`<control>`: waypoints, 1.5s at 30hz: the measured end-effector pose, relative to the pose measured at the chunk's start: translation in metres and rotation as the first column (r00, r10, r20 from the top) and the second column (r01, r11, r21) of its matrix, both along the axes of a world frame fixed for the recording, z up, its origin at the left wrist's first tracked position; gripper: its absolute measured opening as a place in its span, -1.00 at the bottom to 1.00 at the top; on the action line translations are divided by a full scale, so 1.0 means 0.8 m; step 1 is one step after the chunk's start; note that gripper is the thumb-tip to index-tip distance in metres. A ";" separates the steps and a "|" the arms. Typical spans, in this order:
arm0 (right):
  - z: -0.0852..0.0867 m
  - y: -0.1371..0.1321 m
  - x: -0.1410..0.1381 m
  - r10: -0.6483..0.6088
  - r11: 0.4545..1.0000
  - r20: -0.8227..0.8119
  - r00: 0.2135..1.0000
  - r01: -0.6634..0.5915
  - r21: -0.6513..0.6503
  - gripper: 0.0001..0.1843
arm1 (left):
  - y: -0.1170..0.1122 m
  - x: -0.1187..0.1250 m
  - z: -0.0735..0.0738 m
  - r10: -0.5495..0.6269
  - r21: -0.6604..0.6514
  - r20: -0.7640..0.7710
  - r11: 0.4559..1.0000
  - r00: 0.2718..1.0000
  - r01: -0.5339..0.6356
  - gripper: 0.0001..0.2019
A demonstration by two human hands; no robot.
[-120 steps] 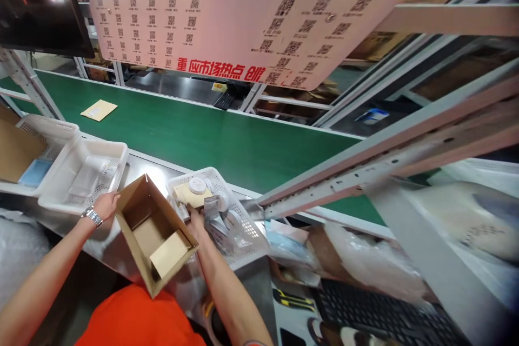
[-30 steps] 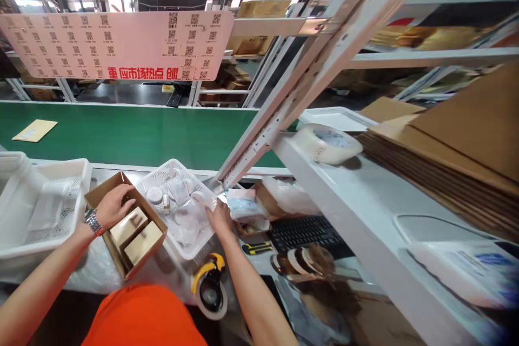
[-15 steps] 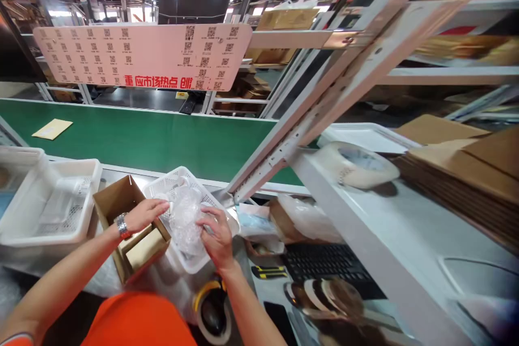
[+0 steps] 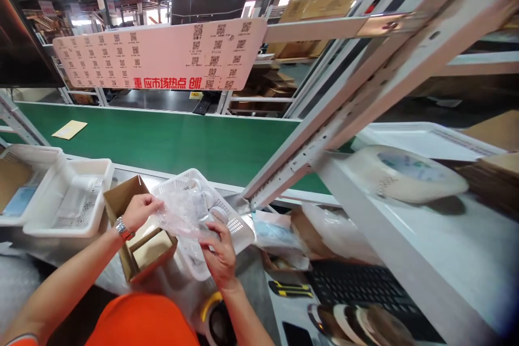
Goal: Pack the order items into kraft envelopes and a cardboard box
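Observation:
A crumpled sheet of clear bubble wrap (image 4: 178, 213) is stretched between my hands over a white perforated basket (image 4: 239, 230). My left hand (image 4: 139, 213), with a metal watch at the wrist, pinches the sheet's left end. At the lower right edge, my right hand (image 4: 221, 255) has its fingers closed on the wrap. White rounded items (image 4: 219, 214) show in the basket beyond the sheet, partly covered by it. Below my left wrist is an open cardboard box (image 4: 125, 194) with a pale small carton (image 4: 152, 250) inside.
A green conveyor belt (image 4: 174, 140) runs behind the basket, carrying a yellow envelope (image 4: 70, 130). White bins (image 4: 87, 194) stand at left. A slanted metal post (image 4: 292, 157) rises at right beside a shelf with a tape roll (image 4: 405, 173). Below are a keyboard (image 4: 365, 286) and yellow-black cutter (image 4: 291, 288).
My left hand has moved onto the bubble wrap and grips its end. The bunched wrap is now spread out leftward, uncovering white items in the basket. The camera view has shifted left.

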State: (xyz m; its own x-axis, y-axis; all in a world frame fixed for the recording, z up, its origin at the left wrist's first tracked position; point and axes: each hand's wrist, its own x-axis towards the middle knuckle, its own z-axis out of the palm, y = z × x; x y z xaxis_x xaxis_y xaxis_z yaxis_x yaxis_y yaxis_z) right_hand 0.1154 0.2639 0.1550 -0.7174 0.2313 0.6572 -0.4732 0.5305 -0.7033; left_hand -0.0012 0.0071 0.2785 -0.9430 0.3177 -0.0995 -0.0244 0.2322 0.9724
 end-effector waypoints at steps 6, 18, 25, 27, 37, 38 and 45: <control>0.000 -0.024 -0.021 0.179 0.882 0.136 0.974 -0.097 -0.460 -0.61 | -0.012 0.009 0.007 -0.010 0.036 -0.004 0.999 1.000 0.011 -0.40; 0.029 -0.082 -0.058 0.211 0.968 0.271 0.939 -0.162 -0.193 -0.87 | -0.011 0.024 -0.028 -0.158 -0.380 -0.416 0.925 0.896 -0.014 -0.42; -0.047 -0.033 -0.157 0.259 0.938 0.546 0.797 -0.071 -0.340 -0.63 | -0.066 0.006 -0.021 0.016 -0.374 -0.670 0.856 0.742 -0.357 -0.59; -0.072 -0.030 -0.195 0.203 0.964 0.618 0.760 -0.044 -0.263 -0.77 | -0.086 0.004 -0.020 0.080 -0.384 -0.665 0.816 0.742 -0.431 -0.53; -0.119 -0.076 -0.273 0.181 0.981 0.788 0.589 -0.166 -0.101 -0.65 | -0.137 0.023 -0.042 0.115 -0.435 -0.584 0.792 0.804 -0.429 -0.50; -0.117 -0.069 -0.274 0.203 0.975 0.793 0.574 -0.190 -0.112 -0.66 | -0.140 0.023 -0.042 0.107 -0.426 -0.574 0.808 0.812 -0.408 -0.48; -0.108 0.048 -0.194 0.098 0.995 0.838 0.538 -0.041 -0.090 -0.71 | -0.127 -0.002 -0.021 0.117 -0.316 -0.622 0.867 0.774 -0.385 -0.55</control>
State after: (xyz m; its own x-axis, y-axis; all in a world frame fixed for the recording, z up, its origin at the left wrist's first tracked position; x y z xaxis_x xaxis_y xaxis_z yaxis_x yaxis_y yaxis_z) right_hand -0.0401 0.3020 0.0682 -0.9486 0.1690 -0.2674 0.3161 0.4718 -0.8231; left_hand -0.0026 -0.0942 0.2617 -0.9024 0.1172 0.4146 0.3803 0.6690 0.6386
